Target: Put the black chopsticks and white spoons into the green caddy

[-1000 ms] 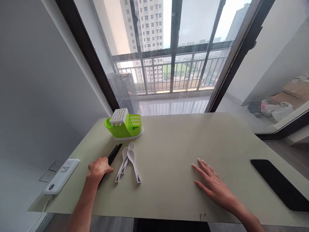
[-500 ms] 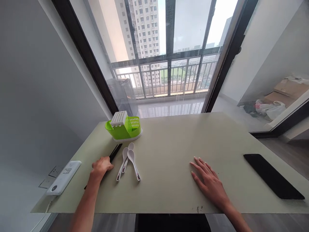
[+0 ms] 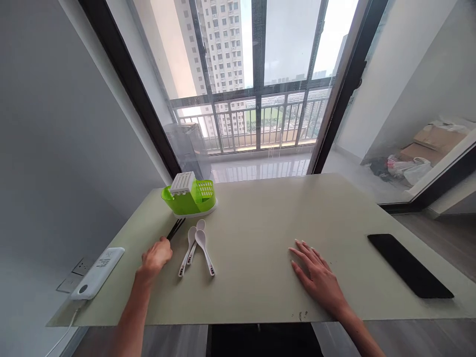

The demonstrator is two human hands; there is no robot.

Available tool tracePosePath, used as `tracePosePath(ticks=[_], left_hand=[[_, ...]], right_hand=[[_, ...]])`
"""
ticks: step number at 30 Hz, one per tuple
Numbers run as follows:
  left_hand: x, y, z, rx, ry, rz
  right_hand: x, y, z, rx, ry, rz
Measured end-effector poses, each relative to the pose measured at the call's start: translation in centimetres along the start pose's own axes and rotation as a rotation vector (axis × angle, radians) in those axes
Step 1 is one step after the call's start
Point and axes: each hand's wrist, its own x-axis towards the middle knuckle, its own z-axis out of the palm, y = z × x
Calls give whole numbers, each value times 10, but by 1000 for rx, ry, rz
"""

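From my remote seat, I judge the step in hand to be gripping the slim black chopsticks [image 3: 176, 228], which lie under my curled left hand [image 3: 156, 256], apparently pinched, their far ends just before the lime-green plastic caddy [image 3: 186, 204]; the next move calls for keeping them bundled. My right hand [image 3: 318, 278] rests palm-down, fingers loosely spread, on the smooth pale-green tabletop [image 3: 249, 277], facing dark-framed balcony windows [image 3: 258, 64] beside a plain grey wall [image 3: 55, 148].
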Motion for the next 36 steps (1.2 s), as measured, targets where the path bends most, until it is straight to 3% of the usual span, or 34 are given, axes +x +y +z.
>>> tracePosePath(ticks=[3, 7, 14, 19, 25, 36], left_hand=[[-17, 10, -8, 12, 12, -48], [-43, 44, -8, -2, 27, 38], [-71, 137, 25, 17, -16, 330], [-74, 184, 46, 50, -4, 395], [-68, 207, 63, 96, 35, 393], [-71, 218, 76, 107, 108, 422]], right_hand=[[0, 2, 2, 2, 3, -3], [0, 3, 3, 3, 9, -13], [1, 0, 0, 10, 22, -11], [2, 3, 3, 32, 72, -28], [3, 5, 4, 63, 99, -42], [3, 6, 6, 77, 118, -46]])
